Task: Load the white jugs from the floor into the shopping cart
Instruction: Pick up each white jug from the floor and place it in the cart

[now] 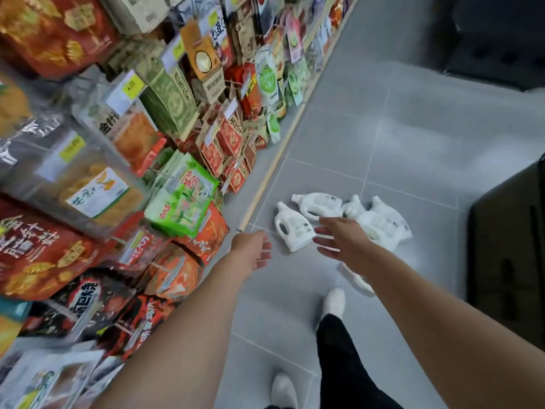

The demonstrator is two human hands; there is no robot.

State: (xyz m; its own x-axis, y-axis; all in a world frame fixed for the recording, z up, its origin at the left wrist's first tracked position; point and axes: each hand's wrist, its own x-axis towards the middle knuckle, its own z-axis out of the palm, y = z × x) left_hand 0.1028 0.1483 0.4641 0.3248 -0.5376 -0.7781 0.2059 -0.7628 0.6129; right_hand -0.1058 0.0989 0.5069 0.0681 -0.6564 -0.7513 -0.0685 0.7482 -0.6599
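Both empty with fingers loosely spread, the left hand [253, 250] and right hand [342, 237] flank the nearest white jug [295, 230], lying flat on the floor [413, 143] just ahead, cap pointing away, the right hand seemingly nearer.

1. Under me is the grey tiled floor [413, 137].
2. On it lies a loose cluster of white jugs [295, 228], several touching, the two clearest on their sides.
3. One more jug [356, 280] lies apart, nearer my feet, partly hidden.
4. My white shoes [334, 302] stand on the tiles.
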